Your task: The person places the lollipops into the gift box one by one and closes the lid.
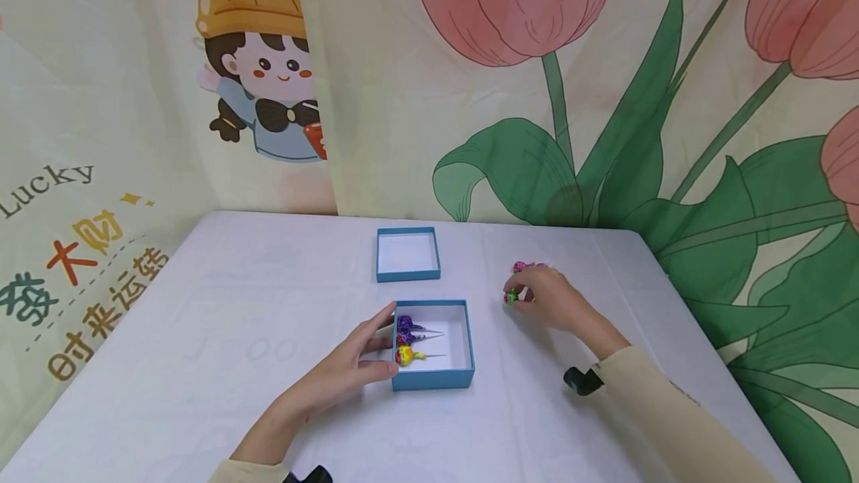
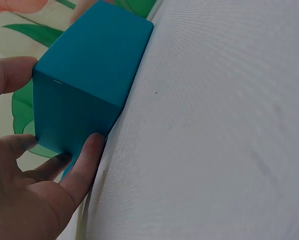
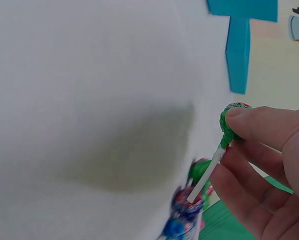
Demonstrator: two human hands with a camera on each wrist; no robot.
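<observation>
My right hand (image 1: 546, 297) pinches a green-wrapped lollipop (image 3: 228, 122) between thumb and fingers, its white stick pointing down in the right wrist view. More wrapped lollipops (image 3: 177, 227) lie close by that hand; a pink one (image 1: 523, 267) shows past it in the head view. My left hand (image 1: 349, 364) spreads along the left side of a blue box (image 1: 432, 380), with fairly straight fingers touching its wall and corners. Inside the white-lined box, two purple lollipops (image 1: 406, 324) and a yellow one (image 1: 406, 355) lie with their sticks pointing right.
Behind the box lies a matching blue lid (image 1: 408, 276), its white inside facing up. A white cloth (image 1: 268, 289) covers the table. Beyond the back edge hangs a printed backdrop (image 1: 382, 95) with tulips and a cartoon figure.
</observation>
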